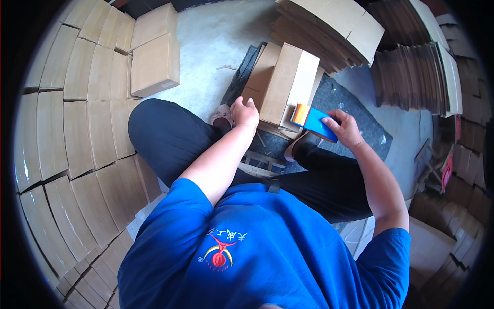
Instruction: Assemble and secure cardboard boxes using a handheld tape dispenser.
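A brown cardboard box (pixel 275 87) stands between my feet, its top flaps closed and a pale strip running along its upper face. In my right hand (pixel 346 129) is a blue tape dispenser (pixel 315 122) with an orange end, gripped at its near side. That orange end is over or against the near right edge of the box; I cannot tell whether it touches. My left hand (pixel 244 113) is at the near left corner of the box, thumb and fingers apart, with nothing seen in it. Its palm side is partly hidden.
Flat cardboard lies under the box on a dark mat (pixel 355 110). Stacked closed boxes (pixel 77 118) form a wall at my left, with two more boxes (pixel 155 64) at its far end. Flattened cardboard piles (pixel 339 26) stand ahead and at the far right (pixel 411 77).
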### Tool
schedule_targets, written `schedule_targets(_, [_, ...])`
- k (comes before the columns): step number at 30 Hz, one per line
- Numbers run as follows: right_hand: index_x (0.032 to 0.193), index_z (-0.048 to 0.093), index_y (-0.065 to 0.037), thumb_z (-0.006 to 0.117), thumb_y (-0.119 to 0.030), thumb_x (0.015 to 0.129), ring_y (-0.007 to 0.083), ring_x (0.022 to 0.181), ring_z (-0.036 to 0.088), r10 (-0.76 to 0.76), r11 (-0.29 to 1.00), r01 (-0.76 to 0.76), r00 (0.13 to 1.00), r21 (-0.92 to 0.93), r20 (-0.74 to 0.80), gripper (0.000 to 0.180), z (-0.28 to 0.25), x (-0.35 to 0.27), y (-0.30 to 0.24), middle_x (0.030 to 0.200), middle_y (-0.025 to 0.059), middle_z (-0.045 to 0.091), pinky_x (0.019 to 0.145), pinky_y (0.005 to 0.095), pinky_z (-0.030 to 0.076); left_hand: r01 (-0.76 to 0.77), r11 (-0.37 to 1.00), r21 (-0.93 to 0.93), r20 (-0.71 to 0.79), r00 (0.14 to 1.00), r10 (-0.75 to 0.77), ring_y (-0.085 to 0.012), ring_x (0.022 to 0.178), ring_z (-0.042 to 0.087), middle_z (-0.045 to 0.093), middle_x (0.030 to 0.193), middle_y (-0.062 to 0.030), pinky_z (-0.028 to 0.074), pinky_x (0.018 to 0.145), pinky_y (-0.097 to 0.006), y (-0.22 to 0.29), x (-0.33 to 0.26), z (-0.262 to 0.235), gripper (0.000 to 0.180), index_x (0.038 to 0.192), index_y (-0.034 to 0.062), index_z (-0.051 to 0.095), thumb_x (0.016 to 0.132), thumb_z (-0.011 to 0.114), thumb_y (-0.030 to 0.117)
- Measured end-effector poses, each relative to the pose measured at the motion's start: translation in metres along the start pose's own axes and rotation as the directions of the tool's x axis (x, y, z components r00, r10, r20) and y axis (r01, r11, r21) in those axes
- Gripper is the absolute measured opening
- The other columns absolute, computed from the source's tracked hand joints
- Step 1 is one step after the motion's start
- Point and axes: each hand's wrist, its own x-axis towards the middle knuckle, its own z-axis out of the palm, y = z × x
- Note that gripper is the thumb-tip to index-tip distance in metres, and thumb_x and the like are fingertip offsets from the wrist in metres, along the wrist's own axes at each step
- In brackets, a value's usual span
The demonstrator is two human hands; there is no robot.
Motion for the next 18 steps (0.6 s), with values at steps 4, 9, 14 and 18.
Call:
schedule_targets(4, [0.114,0.067,-0.002,0.067,-0.037,0.092,0.0223,0.091,0.067,0.038,0.998,-0.038,0.999,-0.042,0.002,0.041,-0.007,-0.006,0.003,0.098,0.0150,0.070,0.085,0.0349,0.053,-0.907,0.345,0.242,0.417,0.418,0.807,-0.0305,0.144,0.028,0.034,0.153,-0.0158,0.015,0.120,-0.046,0.066,-0.063,-0.041,0.064,0.145,0.0060,0.040,0.093,0.052,0.043])
schedule_targets(9, [0.112,0.068,-0.003,0.067,-0.041,0.091,0.0258,0.092,0.069,0.014,0.995,-0.013,1.000,-0.094,0.005,0.044,-0.002,0.000,-0.014,0.099,0.0169,0.071,0.086,0.0367,0.053,-0.891,0.140,0.431,0.680,0.423,0.598,-0.0270,0.151,0.009,0.014,0.162,-0.0117,0.001,0.121,-0.051,0.059,-0.082,-0.036,0.090,0.154,0.0053,0.022,0.090,0.050,0.062])
schedule_targets(14, [0.111,0.069,-0.005,0.067,-0.049,0.087,0.0302,0.092,0.070,0.015,0.983,-0.016,1.000,-0.185,-0.004,0.050,-0.016,-0.009,-0.022,0.098,0.0177,0.072,0.087,0.0384,0.054,-0.887,0.160,0.434,0.695,0.443,0.566,-0.0256,0.151,0.008,0.015,0.162,-0.0106,0.003,0.121,-0.050,0.063,-0.082,-0.031,0.090,0.154,0.0066,0.022,0.089,0.053,0.061])
schedule_targets(18, [0.104,0.072,-0.008,0.071,-0.047,0.082,0.0289,0.088,0.071,0.056,0.958,-0.053,0.998,-0.283,0.000,0.045,-0.062,-0.031,0.006,0.092,0.0160,0.072,0.084,0.0391,0.055,-0.881,0.144,0.451,0.711,0.451,0.539,-0.0254,0.151,0.006,0.012,0.163,-0.0098,0.000,0.120,-0.052,0.066,-0.082,-0.032,0.089,0.155,0.0078,0.020,0.091,0.050,0.061])
